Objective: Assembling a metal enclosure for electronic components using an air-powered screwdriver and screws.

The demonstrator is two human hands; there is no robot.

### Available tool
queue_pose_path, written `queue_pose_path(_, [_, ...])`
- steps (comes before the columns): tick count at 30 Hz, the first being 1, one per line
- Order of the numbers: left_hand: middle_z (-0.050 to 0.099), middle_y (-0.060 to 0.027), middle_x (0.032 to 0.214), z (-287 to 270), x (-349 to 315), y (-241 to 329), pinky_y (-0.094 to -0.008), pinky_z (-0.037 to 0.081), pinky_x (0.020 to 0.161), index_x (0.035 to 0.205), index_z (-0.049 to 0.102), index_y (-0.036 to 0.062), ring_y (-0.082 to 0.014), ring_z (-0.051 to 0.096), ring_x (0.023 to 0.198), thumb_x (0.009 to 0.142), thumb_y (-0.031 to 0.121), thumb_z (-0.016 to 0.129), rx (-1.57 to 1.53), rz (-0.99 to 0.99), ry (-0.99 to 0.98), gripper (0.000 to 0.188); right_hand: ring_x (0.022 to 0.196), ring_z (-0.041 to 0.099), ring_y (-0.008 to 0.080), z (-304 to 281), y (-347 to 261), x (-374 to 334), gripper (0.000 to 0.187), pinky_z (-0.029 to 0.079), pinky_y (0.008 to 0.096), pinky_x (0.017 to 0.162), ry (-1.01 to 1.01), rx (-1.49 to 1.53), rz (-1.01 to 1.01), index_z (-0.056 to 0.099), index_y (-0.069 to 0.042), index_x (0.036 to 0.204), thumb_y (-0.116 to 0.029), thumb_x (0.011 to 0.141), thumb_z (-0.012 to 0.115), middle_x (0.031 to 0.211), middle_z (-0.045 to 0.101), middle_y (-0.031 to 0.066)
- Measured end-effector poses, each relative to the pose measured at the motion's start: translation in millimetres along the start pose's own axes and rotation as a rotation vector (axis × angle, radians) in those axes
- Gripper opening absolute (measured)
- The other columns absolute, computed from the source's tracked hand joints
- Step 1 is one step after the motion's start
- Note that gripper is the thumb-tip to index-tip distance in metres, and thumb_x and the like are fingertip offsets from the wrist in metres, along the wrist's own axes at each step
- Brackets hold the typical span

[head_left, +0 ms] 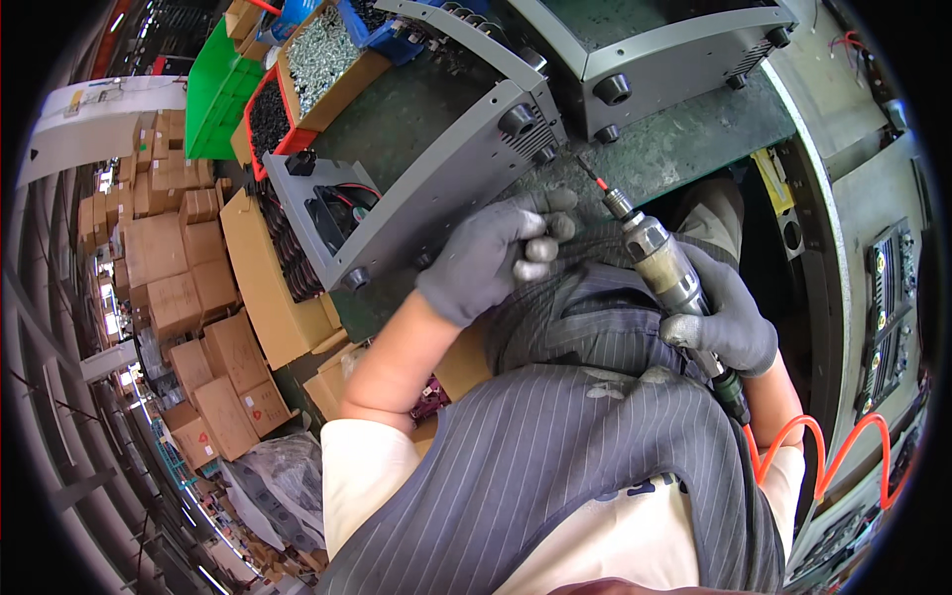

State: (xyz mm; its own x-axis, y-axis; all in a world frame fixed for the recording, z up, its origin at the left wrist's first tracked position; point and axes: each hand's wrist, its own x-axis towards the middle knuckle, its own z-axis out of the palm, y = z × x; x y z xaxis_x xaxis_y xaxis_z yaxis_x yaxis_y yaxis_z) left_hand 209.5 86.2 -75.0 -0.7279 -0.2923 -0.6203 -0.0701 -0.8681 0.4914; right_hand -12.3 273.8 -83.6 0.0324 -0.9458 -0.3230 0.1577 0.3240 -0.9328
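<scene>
Green matting is covering the surface [674, 149], worn and scuffed pale near its front edge. Two grey metal cases are lying on it: the nearer case [436, 159] is sitting tilted with a small fan showing at its open end, and the second case [664, 50] is resting just behind it. The left hand [496, 253], in a grey glove, is curling into a loose fist against the front edge of the nearer case; whether it is pinching anything cannot be told. The right hand [729, 317], also gloved, is gripping a metal power screwdriver [664, 268] whose red-marked tip is pointing at the nearer case's corner. An orange coiled hose [823, 456] is trailing from the tool. Bins of screws [322, 59] are standing at the far left of the surface, beside a green crate [213, 94]. Cardboard boxes [188, 288] are piling up on the floor to the left.
</scene>
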Motion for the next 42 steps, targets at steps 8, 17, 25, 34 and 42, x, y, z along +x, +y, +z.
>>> queue_pose_path(8, [0.059,-0.0107,0.103,-19,39,-24,-0.0182,0.042,0.053,0.13,0.049,-0.004,-0.0096,0.047,0.071,0.101,0.009,0.043,-0.422,0.129,-0.12,0.033,0.087,0.055,0.0114,-3,-2,-8,0.09,0.046,0.0276,0.08,-0.003,0.017,0.047,0.051,0.002,0.136,-0.038,0.065,0.088,0.099,0.061,0.0036])
queue_pose_path(17, [0.056,-0.005,0.089,-23,35,-25,-0.0176,0.041,0.051,0.119,0.054,-0.0017,-0.0087,0.047,0.068,0.104,0.02,0.048,-0.359,0.13,-0.25,0.028,0.092,0.056,0.0128,-4,-3,-10,0.091,0.046,0.0291,0.085,-0.017,0.031,0.084,0.051,0.002,0.136,-0.038,0.064,0.088,0.104,0.062,0.0054])
queue_pose_path(25, [0.048,0.0014,0.072,-24,38,-27,-0.0178,0.033,0.046,0.098,0.059,0.0042,-0.0066,0.041,0.058,0.101,0.034,0.056,-0.166,0.276,-0.135,0.03,0.096,0.059,0.0155,-3,-2,-10,0.092,0.047,0.031,0.088,-0.105,0.1,0.109,0.051,0.003,0.135,-0.041,0.064,0.088,0.107,0.063,0.0079])
queue_pose_path(34, [0.058,0.001,0.065,-6,26,-21,-0.02,0.037,0.047,0.084,0.061,0.0087,-0.0042,0.048,0.05,0.095,0.048,0.061,0.586,0.536,0.378,0.041,0.097,0.062,0.019,-3,-2,-7,0.087,0.048,0.0334,0.089,-0.221,0.004,0.082,0.053,0.002,0.133,-0.04,0.065,0.088,0.111,0.064,0.0112])
queue_pose_path(42, [0.058,0.0026,0.063,9,23,-18,-0.0205,0.04,0.051,0.083,0.063,0.0063,-0.0047,0.052,0.053,0.093,0.047,0.066,0.636,0.577,0.367,0.042,0.067,0.06,0.0089,-4,0,-8,0.09,0.049,0.0234,0.061,-0.229,0.087,0.117,0.049,0.005,0.133,-0.033,0.061,0.088,0.087,0.063,0.0053])
